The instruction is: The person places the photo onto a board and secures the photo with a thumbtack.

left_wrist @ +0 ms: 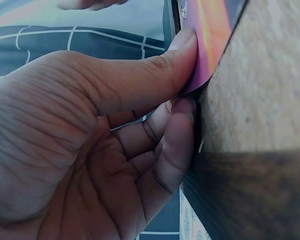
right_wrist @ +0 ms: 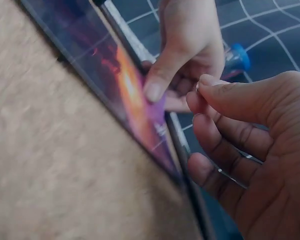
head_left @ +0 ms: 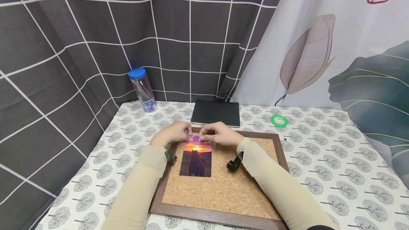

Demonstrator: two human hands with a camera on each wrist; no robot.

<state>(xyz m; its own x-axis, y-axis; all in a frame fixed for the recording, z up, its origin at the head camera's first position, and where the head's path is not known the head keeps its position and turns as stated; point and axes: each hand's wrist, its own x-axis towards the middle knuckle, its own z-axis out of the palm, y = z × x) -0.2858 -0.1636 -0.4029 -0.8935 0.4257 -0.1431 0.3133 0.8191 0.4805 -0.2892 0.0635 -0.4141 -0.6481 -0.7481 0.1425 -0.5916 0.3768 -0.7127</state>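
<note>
Left hand point(head_left: 174, 132) has a closed grip on the sunset photo point(head_left: 195, 162), thumb pinching it at the 11 o'clock corner. Photo's sitting around 10 o'clock from the middle of the corkboard point(head_left: 230, 196), on the cork. Right hand point(head_left: 222, 134) is just beside the photo's 1 o'clock corner, thumb and forefinger pinched tight on a tiny pale bit point(right_wrist: 197, 87), too small to tell what. On the counter point(head_left: 313, 148), a black notebook point(head_left: 215, 113) is at 12 past the board, pencil tub point(head_left: 142, 89) between 10 and 11, green tape roll point(head_left: 273, 121) between 1 and 2.
</note>
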